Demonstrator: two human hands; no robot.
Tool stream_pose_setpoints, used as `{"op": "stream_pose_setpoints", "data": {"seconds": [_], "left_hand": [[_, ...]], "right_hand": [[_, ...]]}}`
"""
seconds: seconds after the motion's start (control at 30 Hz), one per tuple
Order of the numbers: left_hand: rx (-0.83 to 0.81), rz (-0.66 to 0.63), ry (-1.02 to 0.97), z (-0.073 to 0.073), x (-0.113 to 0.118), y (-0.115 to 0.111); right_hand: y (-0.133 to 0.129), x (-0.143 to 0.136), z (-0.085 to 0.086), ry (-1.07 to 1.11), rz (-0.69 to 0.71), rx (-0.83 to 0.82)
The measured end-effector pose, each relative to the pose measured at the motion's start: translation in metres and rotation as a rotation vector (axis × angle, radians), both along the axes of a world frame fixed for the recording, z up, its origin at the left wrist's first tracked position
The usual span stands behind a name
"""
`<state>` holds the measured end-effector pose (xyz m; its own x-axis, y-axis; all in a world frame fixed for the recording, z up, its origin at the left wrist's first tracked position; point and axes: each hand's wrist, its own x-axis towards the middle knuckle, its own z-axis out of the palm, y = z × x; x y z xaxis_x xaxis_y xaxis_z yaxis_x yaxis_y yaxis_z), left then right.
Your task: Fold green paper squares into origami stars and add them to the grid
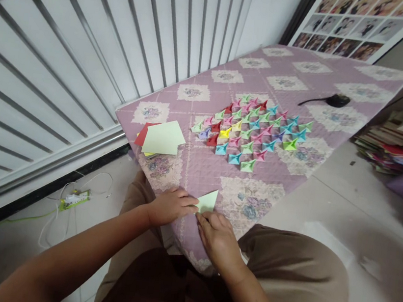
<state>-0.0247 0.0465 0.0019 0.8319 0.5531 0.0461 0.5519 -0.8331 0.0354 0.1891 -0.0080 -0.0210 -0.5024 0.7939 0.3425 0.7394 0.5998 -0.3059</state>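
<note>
A folded piece of pale green paper (207,201) lies near the table's front corner, its pointed end toward the back. My left hand (171,207) holds its left edge down with the fingertips. Curled fingers of my right hand (218,235) press the near edge, close to the left fingertips, and cover that part of the paper. Beyond my hands stand several small folded paper pieces (250,132) in many colours, set out in slanting rows. To the left is a stack of paper sheets (164,137), pale green on top with red and yellow showing beneath.
A flowered purple cloth covers the table (202,171). A black object with a cable (338,100) sits at the back right. A white radiator (89,47) runs along the left, with a power strip (75,199) on the floor. Books (383,148) are piled at the right.
</note>
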Motion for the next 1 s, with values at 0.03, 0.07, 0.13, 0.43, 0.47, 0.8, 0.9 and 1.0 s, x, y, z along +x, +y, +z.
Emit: {"op": "stream_pose_setpoints", "data": {"seconds": [0.03,0.07,0.13,0.43,0.47,0.8,0.9,1.0], "left_hand": [[-0.005,-0.017,-0.003,0.000,-0.003,0.000],[-0.010,-0.033,-0.005,0.001,-0.005,0.000],[-0.020,-0.068,-0.003,0.002,-0.010,0.001],[-0.013,-0.063,0.014,0.003,-0.021,-0.002],[-0.012,-0.049,0.013,0.003,-0.023,-0.004],[0.004,0.051,-0.061,-0.003,-0.037,-0.019],[0.005,0.060,-0.081,-0.005,-0.037,-0.020],[0.001,0.078,-0.090,-0.007,-0.038,-0.022]], "right_hand": [[0.000,0.001,0.001,-0.019,0.007,0.002],[0.001,0.002,0.001,-0.041,0.012,0.005],[0.002,0.002,0.004,-0.090,0.012,0.014],[0.002,0.001,0.004,-0.201,0.028,0.057],[0.002,0.002,0.004,-0.197,0.033,0.058],[-0.001,0.025,0.000,-0.152,0.077,0.097],[-0.002,0.029,0.000,-0.180,0.072,0.074],[-0.004,0.031,0.001,-0.177,0.063,0.063]]}}
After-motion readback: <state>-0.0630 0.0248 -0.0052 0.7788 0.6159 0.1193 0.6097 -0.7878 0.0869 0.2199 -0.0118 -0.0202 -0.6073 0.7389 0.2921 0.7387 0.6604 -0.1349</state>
